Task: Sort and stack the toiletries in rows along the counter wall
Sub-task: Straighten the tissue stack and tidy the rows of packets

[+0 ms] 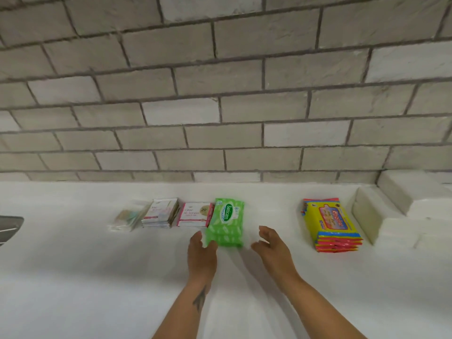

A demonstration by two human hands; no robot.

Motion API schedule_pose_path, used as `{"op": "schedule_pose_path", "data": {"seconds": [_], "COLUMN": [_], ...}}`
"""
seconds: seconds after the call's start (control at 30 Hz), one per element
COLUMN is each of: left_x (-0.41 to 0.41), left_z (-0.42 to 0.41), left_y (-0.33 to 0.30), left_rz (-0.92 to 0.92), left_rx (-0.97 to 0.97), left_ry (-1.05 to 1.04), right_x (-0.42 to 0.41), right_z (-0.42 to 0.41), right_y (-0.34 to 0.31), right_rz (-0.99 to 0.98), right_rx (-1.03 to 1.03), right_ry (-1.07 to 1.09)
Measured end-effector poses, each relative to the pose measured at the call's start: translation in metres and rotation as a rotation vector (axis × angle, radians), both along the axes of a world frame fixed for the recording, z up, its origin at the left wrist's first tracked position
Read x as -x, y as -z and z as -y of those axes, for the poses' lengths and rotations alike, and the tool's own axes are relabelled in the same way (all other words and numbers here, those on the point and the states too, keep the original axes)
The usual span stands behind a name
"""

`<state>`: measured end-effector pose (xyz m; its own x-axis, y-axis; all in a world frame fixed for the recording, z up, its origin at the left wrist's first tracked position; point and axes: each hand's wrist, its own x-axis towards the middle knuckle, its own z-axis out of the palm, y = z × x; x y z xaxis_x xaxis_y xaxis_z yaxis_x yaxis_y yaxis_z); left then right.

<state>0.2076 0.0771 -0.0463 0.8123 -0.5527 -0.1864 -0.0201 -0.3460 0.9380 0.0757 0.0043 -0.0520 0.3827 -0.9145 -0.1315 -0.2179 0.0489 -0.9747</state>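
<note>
1. A grey brick wall [220, 94] fills the upper half of the view and meets the back edge of the white worktop [73, 277].
2. At the worktop's right end, a stepped white ledge [391, 216] rises against the wall.
3. A stack of yellow-and-red wipe packs [331, 225] lies near the ledge, well apart from the other toiletries.
4. A stack of green Sanicare wipe packs [226, 222] sits mid-worktop at the right end of a row, just beside a pink-and-white sachet stack [194, 214].
5. Further left in the row stand another sachet stack [160, 212] and a blurred bundle of clear packets [128, 216]; their contents are unreadable.
6. The left hand [201, 255] has its fingers open, fingertips touching the near left corner of the green stack.
7. The right hand [271, 243] is open with curled fingers, just right of the green stack and not touching it; it holds nothing.
8. A dark metallic edge [9, 227] shows at the worktop's left side.
</note>
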Motion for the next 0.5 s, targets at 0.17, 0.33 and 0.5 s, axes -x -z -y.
{"op": "schedule_pose_path", "data": {"seconds": [0.17,0.33,0.5], "left_x": [-0.028,-0.032,-0.035], "left_z": [0.012,0.021,0.022], "left_y": [0.004,-0.001,0.004], "left_rz": [0.042,0.062,0.083], "left_rx": [-0.036,0.021,-0.007], "left_ry": [0.17,0.33,0.386], "right_x": [-0.043,-0.064,-0.069], "right_z": [-0.001,0.0,0.002], "right_y": [0.004,0.006,0.006], "right_rz": [0.023,0.017,-0.045], "right_rx": [-0.112,-0.095,-0.055], "right_ry": [0.008,0.001,-0.029]}}
